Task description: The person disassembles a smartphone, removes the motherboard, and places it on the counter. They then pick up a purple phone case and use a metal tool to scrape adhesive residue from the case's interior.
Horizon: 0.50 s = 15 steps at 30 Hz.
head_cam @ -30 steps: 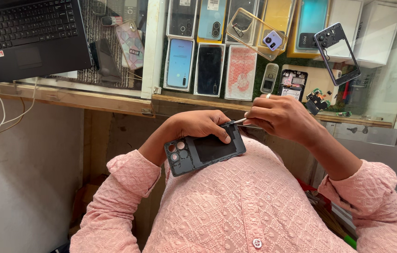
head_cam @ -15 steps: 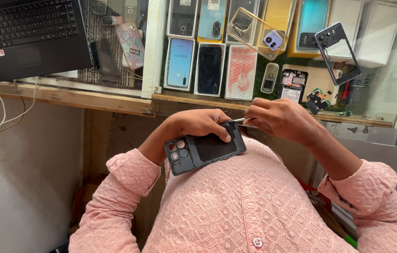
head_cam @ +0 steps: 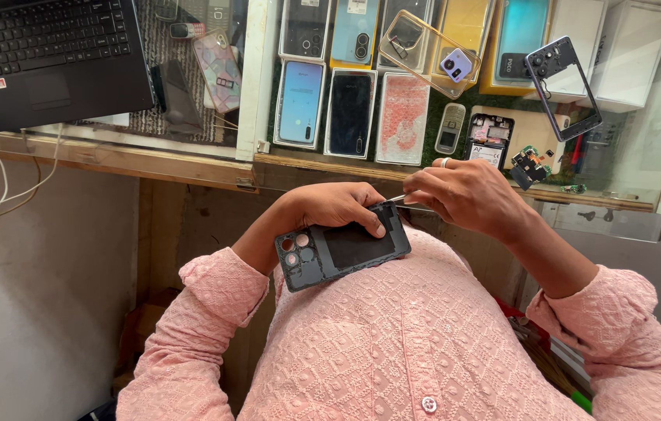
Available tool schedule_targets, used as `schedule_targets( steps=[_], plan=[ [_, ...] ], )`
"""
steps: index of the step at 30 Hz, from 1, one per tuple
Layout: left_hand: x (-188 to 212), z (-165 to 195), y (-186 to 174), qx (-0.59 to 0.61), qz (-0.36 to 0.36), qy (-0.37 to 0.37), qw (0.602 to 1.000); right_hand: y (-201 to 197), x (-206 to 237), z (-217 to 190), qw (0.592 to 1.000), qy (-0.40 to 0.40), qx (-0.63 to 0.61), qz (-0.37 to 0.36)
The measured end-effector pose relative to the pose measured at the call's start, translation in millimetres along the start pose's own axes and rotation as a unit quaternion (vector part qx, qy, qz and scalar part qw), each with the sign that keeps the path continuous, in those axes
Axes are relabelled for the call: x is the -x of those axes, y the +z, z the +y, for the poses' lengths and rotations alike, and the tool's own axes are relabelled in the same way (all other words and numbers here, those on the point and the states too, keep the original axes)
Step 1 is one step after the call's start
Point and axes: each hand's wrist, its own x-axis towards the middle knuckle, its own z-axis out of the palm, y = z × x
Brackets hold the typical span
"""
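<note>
We held the dark phone back cover (head_cam: 343, 249) against our chest, just below the front edge of the glass worktop (head_cam: 455, 175), with its camera cut-outs turned toward our left elbow and its inner face up. Our left hand (head_cam: 336, 209) was clenched around the cover's far long edge, the thumb pressed flat on its inner surface near the right corner. Our right hand (head_cam: 467, 195), a ring on one finger, was pinched shut on a thin metal tool (head_cam: 397, 199), whose tip met the cover's upper right corner just beside the left thumb; we could not tell whether the tool was tweezers or a small driver. Both arms were in the pink patterned shirt (head_cam: 393, 343), and the cover rested against it. Beyond the cover, under the worktop's glass, lay a row of phones and phone cases (head_cam: 351, 113). Further from the cover, on top of the glass, a clear yellow-tinted case (head_cam: 424, 47) lay tilted, and off to the right of it a dark phone frame (head_cam: 564, 87) lay at a slant. Just past our right hand sat a small keypad phone (head_cam: 450, 129) and an opened phone body (head_cam: 490, 140). Far to the left of the cover a black laptop (head_cam: 49, 58) stood open on the worktop.
</note>
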Motion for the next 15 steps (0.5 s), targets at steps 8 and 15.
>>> schedule_targets(
  steps=[8,15],
  plan=[
    [0.6,-1.5,0.6,0.009,0.005,-0.004,1.000,-3.9,-3.8,3.0,0.999,-0.037,-0.017,0.032],
    [1.3,-4.7,-0.2,0.017,0.005,0.008,1.000,6.7,-3.5,3.6,0.997,-0.053,0.034,0.049]
  ],
)
